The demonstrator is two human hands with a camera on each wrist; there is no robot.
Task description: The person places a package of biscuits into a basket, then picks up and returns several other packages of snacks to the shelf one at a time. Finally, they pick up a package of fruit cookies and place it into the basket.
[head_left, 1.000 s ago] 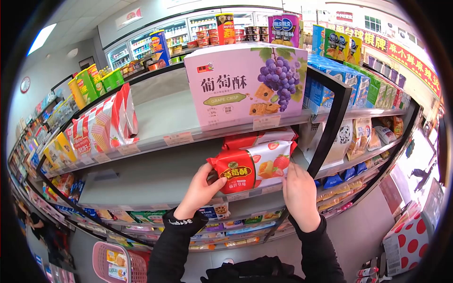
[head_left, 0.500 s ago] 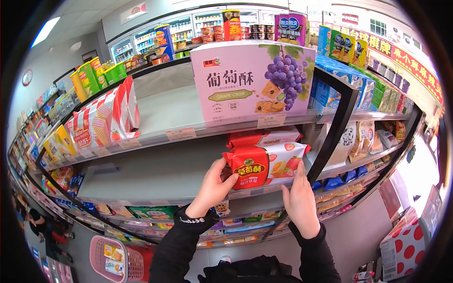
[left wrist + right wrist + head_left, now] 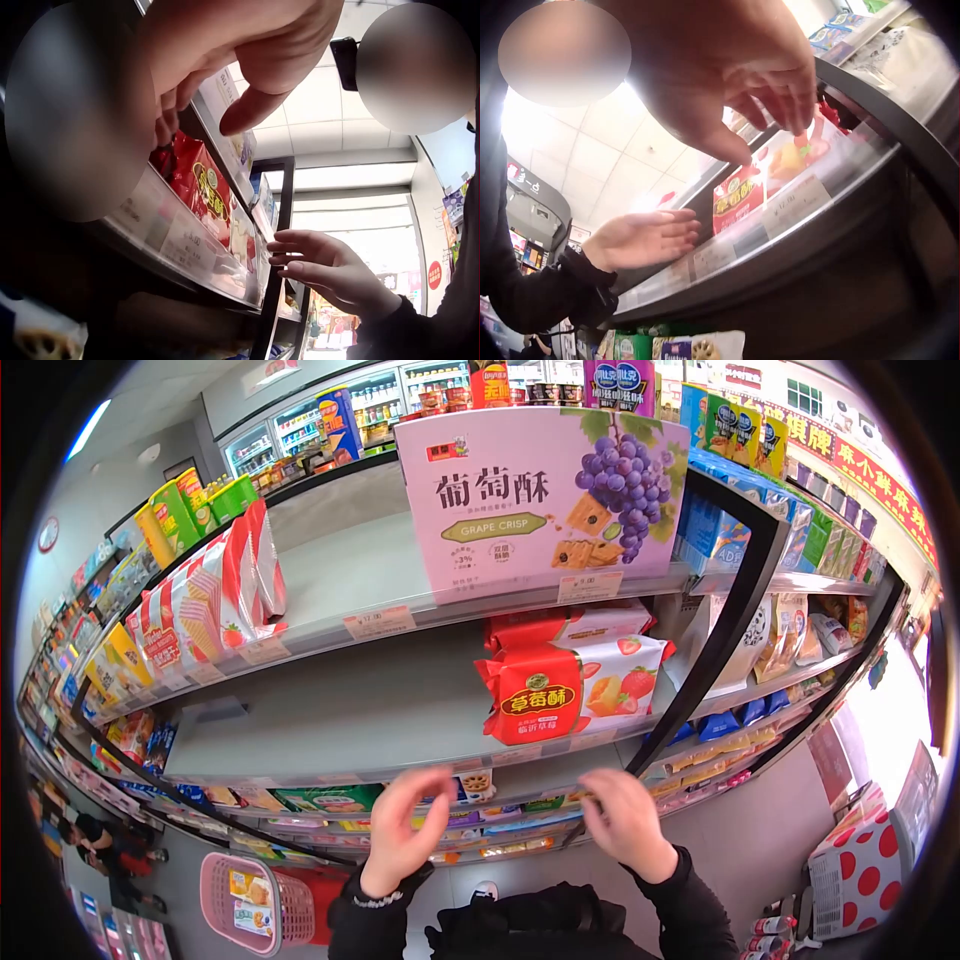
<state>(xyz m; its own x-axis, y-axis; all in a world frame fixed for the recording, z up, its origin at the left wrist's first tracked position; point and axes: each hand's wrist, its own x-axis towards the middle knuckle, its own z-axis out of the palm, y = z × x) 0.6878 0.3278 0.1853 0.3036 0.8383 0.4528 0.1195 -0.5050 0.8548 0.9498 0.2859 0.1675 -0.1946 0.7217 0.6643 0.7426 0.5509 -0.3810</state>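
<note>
A red and white bag of strawberry crisps (image 3: 580, 690) stands at the right end of the middle shelf, a second red bag (image 3: 570, 625) behind it. My left hand (image 3: 405, 830) hovers in front of the shelf edge, fingers loosely bent and holding nothing. To its right my right hand (image 3: 630, 825) is likewise free, fingers relaxed, below the bag and apart from it. In the left wrist view the bag (image 3: 204, 191) sits beyond my left fingers; the right wrist view shows it (image 3: 739, 202) behind the price rail, near my right thumb.
A large grape crisp box (image 3: 550, 510) stands on the shelf above, striped wafer bags (image 3: 210, 600) to its left. A black shelf post (image 3: 715, 650) rises right of the strawberry bags. On the floor at lower left is a pink basket (image 3: 225, 920) with packets inside.
Both hands have let go of the strawberry bag and drawn back toward the body. The bag now stands on the shelf without them.
</note>
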